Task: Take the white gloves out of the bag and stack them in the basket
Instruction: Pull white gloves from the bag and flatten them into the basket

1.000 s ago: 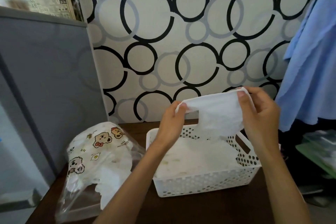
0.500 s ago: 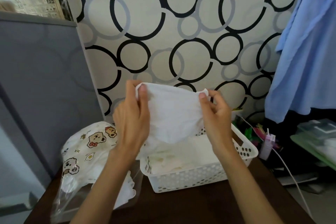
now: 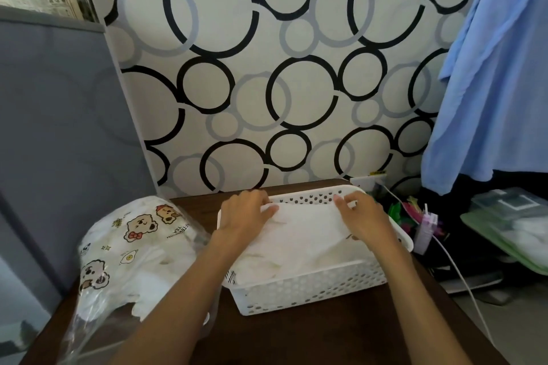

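Both hands: left hand point(image 3: 247, 216) and right hand point(image 3: 363, 216) press flat, fingers straight, on top white glove point(image 3: 308, 234)
Basket point(image 3: 308, 287): perforated white plastic, gloves stacked inside
Bag point(image 3: 133, 249): bear-print, at basket's 9 o'clock

dark wooden table point(image 3: 326, 335), white perforated basket point(image 3: 311, 290), printed plastic bag point(image 3: 133, 246)

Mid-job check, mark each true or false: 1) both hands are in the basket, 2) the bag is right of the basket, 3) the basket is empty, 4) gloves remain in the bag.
1) True: the left hand and right hand rest on the top glove in the basket.
2) False: the bag lies left of the basket.
3) False: white gloves are stacked in it.
4) True: white fabric shows through the bag.
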Motion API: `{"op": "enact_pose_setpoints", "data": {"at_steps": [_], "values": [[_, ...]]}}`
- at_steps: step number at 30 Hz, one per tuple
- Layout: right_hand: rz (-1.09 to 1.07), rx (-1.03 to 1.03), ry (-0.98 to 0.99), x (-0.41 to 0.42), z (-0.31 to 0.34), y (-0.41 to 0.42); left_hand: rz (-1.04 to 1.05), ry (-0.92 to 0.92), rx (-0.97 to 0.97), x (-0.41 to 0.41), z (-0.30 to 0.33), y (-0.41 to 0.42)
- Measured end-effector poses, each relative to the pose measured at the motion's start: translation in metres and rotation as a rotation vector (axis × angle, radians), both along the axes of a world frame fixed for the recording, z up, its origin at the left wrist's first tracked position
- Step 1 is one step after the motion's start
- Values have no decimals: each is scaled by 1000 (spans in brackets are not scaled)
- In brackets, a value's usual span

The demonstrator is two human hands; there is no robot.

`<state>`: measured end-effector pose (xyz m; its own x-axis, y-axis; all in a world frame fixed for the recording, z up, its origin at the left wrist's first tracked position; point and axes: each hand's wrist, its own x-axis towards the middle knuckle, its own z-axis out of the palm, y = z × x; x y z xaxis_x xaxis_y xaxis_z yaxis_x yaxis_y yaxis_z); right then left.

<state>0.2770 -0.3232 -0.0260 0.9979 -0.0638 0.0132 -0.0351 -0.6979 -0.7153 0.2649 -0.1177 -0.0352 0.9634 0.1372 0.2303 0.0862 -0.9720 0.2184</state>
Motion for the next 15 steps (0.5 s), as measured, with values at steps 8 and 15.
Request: {"op": "enact_pose_setpoints", "data": {"at_steps": [8, 15], "values": [[83, -201, 110, -3, -6, -7, -332, 228, 34, -39, 19, 14], [56, -327, 8, -13, -1, -3, -355, 477, 42, -46, 34, 15]]}}
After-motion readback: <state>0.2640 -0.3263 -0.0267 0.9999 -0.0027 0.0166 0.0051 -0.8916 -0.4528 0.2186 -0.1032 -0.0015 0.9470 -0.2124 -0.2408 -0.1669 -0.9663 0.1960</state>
